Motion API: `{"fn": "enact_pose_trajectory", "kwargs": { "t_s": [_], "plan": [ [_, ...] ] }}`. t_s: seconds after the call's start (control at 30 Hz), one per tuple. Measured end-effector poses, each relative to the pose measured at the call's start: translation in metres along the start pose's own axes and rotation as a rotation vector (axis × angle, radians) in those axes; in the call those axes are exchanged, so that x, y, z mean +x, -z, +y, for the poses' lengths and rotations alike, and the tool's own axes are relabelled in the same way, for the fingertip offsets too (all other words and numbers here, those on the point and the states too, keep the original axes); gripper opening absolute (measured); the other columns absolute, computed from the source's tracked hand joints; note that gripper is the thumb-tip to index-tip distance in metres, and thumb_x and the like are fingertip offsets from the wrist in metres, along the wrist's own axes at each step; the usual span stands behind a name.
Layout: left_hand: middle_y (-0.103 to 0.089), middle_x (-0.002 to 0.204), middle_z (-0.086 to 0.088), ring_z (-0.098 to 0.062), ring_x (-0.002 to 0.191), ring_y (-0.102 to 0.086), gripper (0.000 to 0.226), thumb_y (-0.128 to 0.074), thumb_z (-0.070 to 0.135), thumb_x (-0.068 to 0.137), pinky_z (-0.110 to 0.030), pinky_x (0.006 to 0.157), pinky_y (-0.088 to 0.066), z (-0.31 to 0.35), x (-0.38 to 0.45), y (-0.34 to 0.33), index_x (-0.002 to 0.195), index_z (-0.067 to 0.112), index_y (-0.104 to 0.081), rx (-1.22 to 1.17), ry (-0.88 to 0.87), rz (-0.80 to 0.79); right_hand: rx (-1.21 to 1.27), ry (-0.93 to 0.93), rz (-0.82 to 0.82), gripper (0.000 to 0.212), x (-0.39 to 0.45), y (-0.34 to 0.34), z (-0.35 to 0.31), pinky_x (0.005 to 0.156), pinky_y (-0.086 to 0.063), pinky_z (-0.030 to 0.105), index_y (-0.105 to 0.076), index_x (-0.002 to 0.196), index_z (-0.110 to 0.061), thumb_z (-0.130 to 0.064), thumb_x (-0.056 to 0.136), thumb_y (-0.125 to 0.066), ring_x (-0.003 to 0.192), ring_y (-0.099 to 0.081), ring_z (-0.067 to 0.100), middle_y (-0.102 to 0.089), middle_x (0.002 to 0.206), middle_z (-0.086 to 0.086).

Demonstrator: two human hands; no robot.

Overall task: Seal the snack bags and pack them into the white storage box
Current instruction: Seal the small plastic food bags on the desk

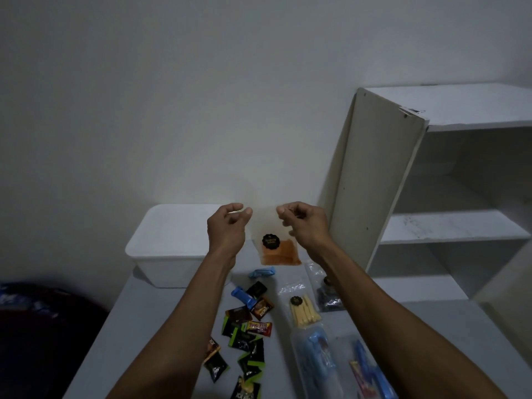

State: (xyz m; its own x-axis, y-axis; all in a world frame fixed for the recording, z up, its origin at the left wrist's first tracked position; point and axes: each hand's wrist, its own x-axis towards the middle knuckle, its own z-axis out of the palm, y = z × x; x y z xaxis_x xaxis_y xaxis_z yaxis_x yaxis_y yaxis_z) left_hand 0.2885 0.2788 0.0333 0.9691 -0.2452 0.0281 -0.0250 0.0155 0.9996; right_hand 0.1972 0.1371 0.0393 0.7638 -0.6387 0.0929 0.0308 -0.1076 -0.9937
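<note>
A clear snack bag (276, 249) with orange snacks in its bottom and a round black label hangs upright above the table. My left hand (229, 226) pinches its top left corner and my right hand (302, 223) pinches the top right corner. The white storage box (169, 249) stands on the table's far left, just left of my left hand. On the table lie a clear bag of pale yellow sticks (303, 311), a clear bag of dark snacks (328, 295) and blue sealing clips (243, 295).
Several small wrapped candies (244, 338) are scattered on the grey table (149, 326). A clear case with blue clips (316, 364) lies at the front. A white shelf unit (449, 226) with an open door stands on the right. A dark bag (37, 326) sits at lower left.
</note>
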Motion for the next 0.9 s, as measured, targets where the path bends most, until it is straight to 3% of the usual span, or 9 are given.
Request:
{"fn": "enact_pose_trajectory", "kwargs": {
  "t_s": [0.13,0.27,0.37,0.5,0.67,0.8,0.9],
  "plan": [
    [-0.072,0.085,0.001,0.007,0.068,-0.062,0.014,-0.07,0.02,0.089,-0.003,0.062,-0.047,-0.008,0.003,0.005,0.094,0.008,-0.074,0.04,-0.049,-0.076,0.018,-0.018,0.039,0.01,-0.002,-0.002,0.005,0.062,-0.049,0.024,-0.073,0.086,-0.016,-0.026,0.086,-0.075,0.071,-0.062,0.007,-0.069,0.079,-0.002],
    [-0.071,0.08,0.002,0.012,0.062,-0.061,0.013,-0.071,0.02,0.088,-0.004,0.061,-0.046,-0.023,0.008,0.0,0.093,0.008,-0.074,0.037,-0.036,-0.119,-0.091,0.001,0.129,0.012,-0.005,0.005,0.029,0.068,-0.054,0.027,-0.074,0.082,-0.015,-0.026,0.082,-0.079,0.073,-0.062,0.009,-0.071,0.079,0.0],
    [-0.071,0.078,0.002,0.005,0.067,-0.064,0.008,-0.072,0.018,0.087,-0.005,0.062,-0.047,-0.045,0.008,-0.009,0.088,0.011,-0.073,0.065,-0.021,-0.131,-0.136,-0.053,0.126,0.015,-0.008,0.014,0.054,0.065,-0.055,0.033,-0.074,0.08,-0.016,-0.03,0.082,-0.079,0.071,-0.062,0.013,-0.069,0.075,-0.002],
    [-0.074,0.08,0.001,-0.011,0.077,-0.066,0.003,-0.077,0.02,0.082,-0.021,0.071,-0.051,-0.091,0.014,-0.019,0.081,0.018,-0.075,0.156,0.08,-0.131,-0.127,-0.133,0.087,0.014,-0.001,0.022,0.091,0.067,-0.058,0.038,-0.075,0.085,-0.009,-0.022,0.083,-0.077,0.074,-0.065,0.019,-0.072,0.083,0.009],
    [-0.073,0.083,0.004,-0.01,0.074,-0.066,0.01,-0.074,0.024,0.085,-0.022,0.06,-0.049,-0.125,0.038,-0.04,0.089,0.015,-0.077,0.21,0.131,-0.072,-0.163,-0.172,0.041,0.01,0.037,0.026,0.136,0.071,-0.059,0.045,-0.075,0.087,-0.012,-0.022,0.086,-0.075,0.07,-0.064,0.017,-0.072,0.082,0.008],
    [-0.074,0.081,-0.003,-0.014,0.073,-0.067,0.012,-0.073,0.019,0.086,-0.029,0.068,-0.054,-0.144,0.081,-0.063,0.092,0.01,-0.077,0.276,0.072,-0.013,-0.147,-0.19,0.024,0.007,0.089,0.02,0.164,0.073,-0.059,0.046,-0.074,0.079,-0.023,-0.023,0.086,-0.075,0.072,-0.065,0.019,-0.071,0.077,0.002],
    [-0.074,0.082,-0.005,-0.018,0.072,-0.069,0.015,-0.072,0.021,0.086,-0.034,0.067,-0.057,-0.162,0.12,-0.079,0.093,0.008,-0.076,0.361,0.044,0.038,-0.14,-0.201,0.02,0.008,0.13,0.011,0.187,0.073,-0.058,0.045,-0.074,0.083,-0.015,-0.021,0.086,-0.075,0.071,-0.065,0.017,-0.07,0.074,0.004]
  ]
}}
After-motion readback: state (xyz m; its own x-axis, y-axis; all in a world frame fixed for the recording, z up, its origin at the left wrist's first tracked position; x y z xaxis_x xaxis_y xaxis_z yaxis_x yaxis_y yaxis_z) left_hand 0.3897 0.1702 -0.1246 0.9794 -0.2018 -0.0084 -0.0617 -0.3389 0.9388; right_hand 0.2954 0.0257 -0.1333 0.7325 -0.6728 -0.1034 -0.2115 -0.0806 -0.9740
